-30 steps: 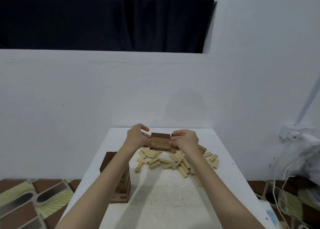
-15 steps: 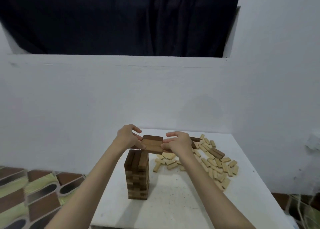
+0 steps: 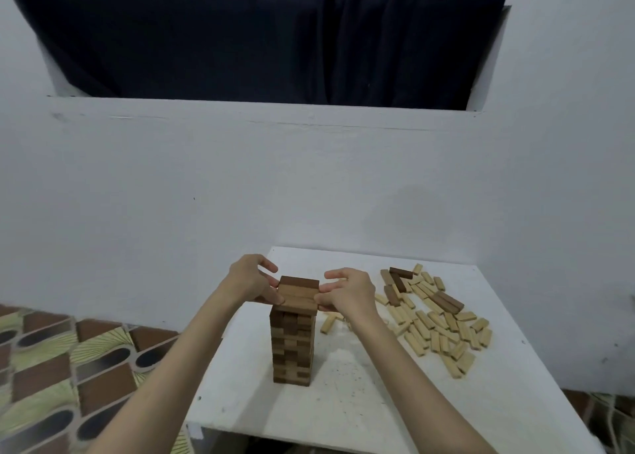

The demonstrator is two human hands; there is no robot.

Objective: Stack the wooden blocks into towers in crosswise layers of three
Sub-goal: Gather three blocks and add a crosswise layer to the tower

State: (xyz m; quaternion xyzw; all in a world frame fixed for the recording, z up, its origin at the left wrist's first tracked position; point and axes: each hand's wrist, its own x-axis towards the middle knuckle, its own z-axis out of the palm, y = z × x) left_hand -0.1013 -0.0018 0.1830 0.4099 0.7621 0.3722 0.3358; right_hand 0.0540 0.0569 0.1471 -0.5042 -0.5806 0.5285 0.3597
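Since a second ago the three-block layer (image 3: 297, 295) has come off the loose pile and across to the tower (image 3: 292, 347), and it now sits right on top of it, crosswise to the layer under it as far as I can see. Both hands came along with it.

Left hand (image 3: 252, 280) is at the layer's left end, thumb and fingers curled so the grip is clamped on the blocks. Right hand (image 3: 347, 293) does the same at the right end, fingertips pinching the ends of the blocks, index finger lifted a bit above. So the layer is squeezed between the two hands while touching the tower top.

Tower itself stands upright near the left part of the white table (image 3: 360, 409), mixed dark and light wood, many layers tall.

Off to the right, well apart from the tower, is the loose pile of pale blocks (image 3: 436, 326) spread flat on the table, with a few dark blocks (image 3: 446, 301) lying among them toward the back. One pale block (image 3: 328, 323) lies by itself just beside the right wrist.

Patterned floor tiles (image 3: 68, 367) show on the left, white wall (image 3: 240, 178) behind.
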